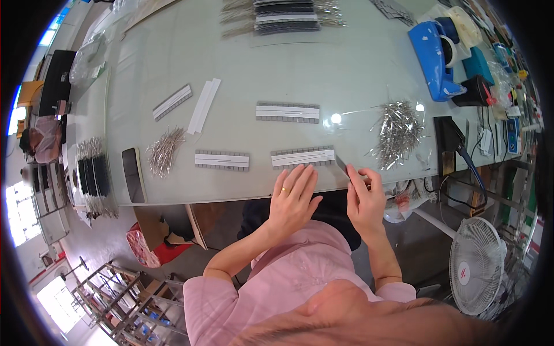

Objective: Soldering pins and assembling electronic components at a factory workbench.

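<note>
My left hand (293, 195) lies with its fingers stretched out, the tips at the lower edge of a grey notched strip with a white band (303, 157). A thin, pointed metal tool (341, 165) is pinched in my right hand (366, 202), its tip beside that strip's right end. Whether the tool is tweezers or a blade I cannot tell. Similar strips lie to the left (222, 160), farther back (287, 113) and at the far left (172, 102). A heap of thin silvery wire pieces (398, 134) sits to the right of my hands.
Toward the left are a smaller wire heap (165, 151), white strips (204, 106) and a phone (133, 175). Bundled wired strips (286, 17) lie at the back. A blue tape dispenser (428, 60) stands back right; a white fan (475, 265) is below the table's right side.
</note>
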Demonstrator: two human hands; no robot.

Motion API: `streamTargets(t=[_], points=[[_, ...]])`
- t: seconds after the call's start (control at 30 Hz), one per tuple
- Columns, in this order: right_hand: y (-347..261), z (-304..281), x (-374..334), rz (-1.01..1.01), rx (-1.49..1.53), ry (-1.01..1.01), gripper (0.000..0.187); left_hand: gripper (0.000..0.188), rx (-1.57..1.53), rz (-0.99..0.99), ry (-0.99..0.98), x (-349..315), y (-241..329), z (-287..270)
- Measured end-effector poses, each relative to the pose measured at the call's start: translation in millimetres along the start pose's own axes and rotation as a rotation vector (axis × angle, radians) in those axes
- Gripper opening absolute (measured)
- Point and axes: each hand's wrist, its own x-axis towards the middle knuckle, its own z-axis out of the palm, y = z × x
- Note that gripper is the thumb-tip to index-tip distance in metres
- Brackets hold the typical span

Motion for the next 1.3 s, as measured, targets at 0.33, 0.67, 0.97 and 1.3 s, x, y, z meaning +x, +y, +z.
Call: streamTargets(t=[0.33,0.67,0.97,1.3], points=[[-9.1,24.7,-9.5,-0.084,-0.109,-0.048,0.048,0.068,-0.044,-0.016,-0.047,-2.5,-4.9,4.8],[-12.7,31.7,-3.4,-0.084,-0.136,-0.039,0.050,0.067,-0.012,-0.009,-0.048,-1.3,-7.8,4.7],[-9.6,33.6,-6.2,0.062,-0.069,0.030,0.045,0.065,0.007,0.009,-0.060,0.3,-7.2,1.3],[3.1,-0.2,7.3,0.301,0.166,0.015,0.021,0.064,-0.060,0.028,-0.091,-0.3,-11.4,-5.5]])
